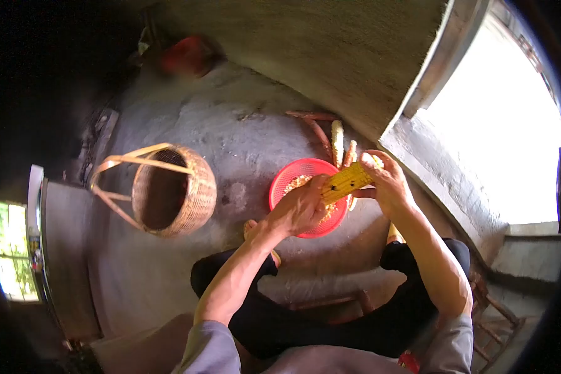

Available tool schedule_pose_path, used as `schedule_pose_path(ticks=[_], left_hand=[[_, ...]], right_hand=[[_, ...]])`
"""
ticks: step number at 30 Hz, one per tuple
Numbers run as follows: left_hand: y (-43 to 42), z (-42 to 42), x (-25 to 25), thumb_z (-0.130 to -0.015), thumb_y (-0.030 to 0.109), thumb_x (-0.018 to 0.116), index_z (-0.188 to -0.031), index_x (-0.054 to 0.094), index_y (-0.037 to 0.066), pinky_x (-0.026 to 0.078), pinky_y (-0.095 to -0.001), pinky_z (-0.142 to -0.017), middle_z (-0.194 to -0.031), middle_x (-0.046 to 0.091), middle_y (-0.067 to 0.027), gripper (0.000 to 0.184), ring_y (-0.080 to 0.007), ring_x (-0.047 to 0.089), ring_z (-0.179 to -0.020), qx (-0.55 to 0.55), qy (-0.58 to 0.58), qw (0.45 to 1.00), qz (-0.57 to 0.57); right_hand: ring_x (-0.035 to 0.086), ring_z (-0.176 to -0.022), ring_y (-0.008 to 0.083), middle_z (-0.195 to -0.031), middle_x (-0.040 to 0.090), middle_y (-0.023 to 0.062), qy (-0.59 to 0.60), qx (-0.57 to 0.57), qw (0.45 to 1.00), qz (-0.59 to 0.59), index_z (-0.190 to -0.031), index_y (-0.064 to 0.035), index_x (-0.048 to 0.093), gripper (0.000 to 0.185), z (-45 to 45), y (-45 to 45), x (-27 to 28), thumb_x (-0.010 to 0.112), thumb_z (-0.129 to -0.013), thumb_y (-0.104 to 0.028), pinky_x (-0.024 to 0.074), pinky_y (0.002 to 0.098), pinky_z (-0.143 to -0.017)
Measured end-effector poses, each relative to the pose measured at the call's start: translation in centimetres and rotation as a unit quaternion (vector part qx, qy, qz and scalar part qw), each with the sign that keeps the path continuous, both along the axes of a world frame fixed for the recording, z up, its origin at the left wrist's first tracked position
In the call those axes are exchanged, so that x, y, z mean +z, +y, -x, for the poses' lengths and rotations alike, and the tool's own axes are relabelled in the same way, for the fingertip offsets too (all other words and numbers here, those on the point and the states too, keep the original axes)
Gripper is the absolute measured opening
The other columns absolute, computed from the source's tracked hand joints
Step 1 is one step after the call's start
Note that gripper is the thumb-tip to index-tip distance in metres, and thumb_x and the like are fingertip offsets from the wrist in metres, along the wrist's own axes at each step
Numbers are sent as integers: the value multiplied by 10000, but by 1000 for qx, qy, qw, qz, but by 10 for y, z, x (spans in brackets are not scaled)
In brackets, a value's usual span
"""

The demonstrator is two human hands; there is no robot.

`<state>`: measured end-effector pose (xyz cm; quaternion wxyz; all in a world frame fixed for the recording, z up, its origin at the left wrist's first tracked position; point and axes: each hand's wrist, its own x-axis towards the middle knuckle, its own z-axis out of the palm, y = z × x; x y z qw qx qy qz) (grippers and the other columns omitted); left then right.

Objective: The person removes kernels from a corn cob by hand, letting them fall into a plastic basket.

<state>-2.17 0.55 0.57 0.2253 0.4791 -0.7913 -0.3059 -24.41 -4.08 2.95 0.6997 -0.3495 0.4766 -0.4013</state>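
Between my two hands is a yellow corn cob with a few dark spots where kernels are gone or darkened. My left hand is closed round its left end. Round the other end my right hand is wrapped, with the thumb side uppermost. Below the cob stands a red plastic basket on the floor, holding loose kernels. My hands and the cob hide part of its rim and contents.
Several stripped cobs lie on the floor by the wall, beyond the basket. A woven basket with a handle lies tipped on its side at the left. A bright doorway opens at the right. Something red sits at the far wall.
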Motion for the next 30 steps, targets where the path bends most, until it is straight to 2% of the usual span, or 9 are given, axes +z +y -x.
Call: schedule_pose_path(ticks=[3, 7, 9, 17, 19, 23, 25, 29, 30], left_hand=[[0, 0, -8, -820, 108, 507, -1333, 384, 4, 531, -507, -750, -961, 626, -295, 537, -436, 646, -860, 23, 10, 999, -35], [-1, 1, 1, -835, 102, 500, -1345, 375, 5, 527, -503, -709, -905, 634, -273, 534, -420, 646, -791, 31, 24, 999, 30], [0, 2, 10, -829, 95, 467, -1359, 352, 3, 504, -514, -861, -1072, 604, -292, 550, -452, 622, -959, 22, 14, 993, -118], [3, -2, 1, -817, 85, 500, -1348, 347, 7, 524, -493, -813, -1011, 612, -280, 558, -445, 634, -906, 8, 30, 999, -36], [2, -2, 2, -868, 135, 534, -1332, 365, -40, 539, -432, -784, -1092, 588, -276, 524, -380, 648, -887, -3, 1, 1000, 7], [0, -2, 4, -866, 130, 532, -1335, 374, -43, 540, -429, -801, -1108, 585, -280, 524, -376, 648, -923, 1, -13, 1000, -24], [-2, 0, -4, -861, 120, 535, -1341, 381, -40, 539, -437, -806, -1122, 584, -289, 529, -382, 650, -937, -2, 7, 998, 58], [-2, -2, -7, -817, 99, 534, -1310, 389, 11, 542, -496, -736, -1005, 628, -273, 521, -414, 645, -911, 32, -19, 999, -23], [-1, -1, -5, -817, 103, 536, -1298, 372, 17, 527, -515, -770, -1051, 615, -271, 516, -427, 636, -923, 37, -20, 999, -8]], right_hand=[[665, -935, 210, -1061, 635, 130, 25, 22, 999, 27, -1289, -12, 502, 509, 0, 0, 8, 659, -915, -321, 609, 347, -669], [677, -881, 201, -1028, 648, 114, 15, 41, 998, 52, -1221, -30, 541, 545, 2, -2, 4, 706, -860, -404, 598, 325, -649], [677, -877, 207, -1020, 648, 120, -2, 41, 997, 64, -1219, -32, 538, 580, 1, -2, 4, 730, -837, -424, 594, 316, -627], [678, -850, 190, -1007, 654, 109, -15, 64, 996, 64, -1205, -48, 540, 567, 0, -3, 3, 743, -828, -419, 591, 291, -589], [679, -851, 183, -1011, 657, 106, -18, 70, 995, 63, -1172, -59, 558, 543, -1, -4, 2, 748, -818, -424, 598, 296, -602], [680, -855, 180, -1017, 658, 95, -18, 73, 995, 72, -1135, -68, 573, 506, -2, -4, 3, 744, -815, -421, 603, 299, -610], [680, -866, 186, -1022, 658, 88, -17, 71, 993, 87, -1122, -70, 578, 482, -2, -3, 3, 735, -818, -409, 603, 305, -623], [664, -908, 194, -1064, 625, 91, -20, 85, 989, 116, -1121, -40, 586, 466, -1, 0, 7, 751, -826, -361, 598, 316, -671], [661, -895, 193, -1060, 622, 98, -14, 77, 990, 121, -1116, -20, 588, 472, -4, 2, 12, 763, -825, -347, 600, 314, -665]])
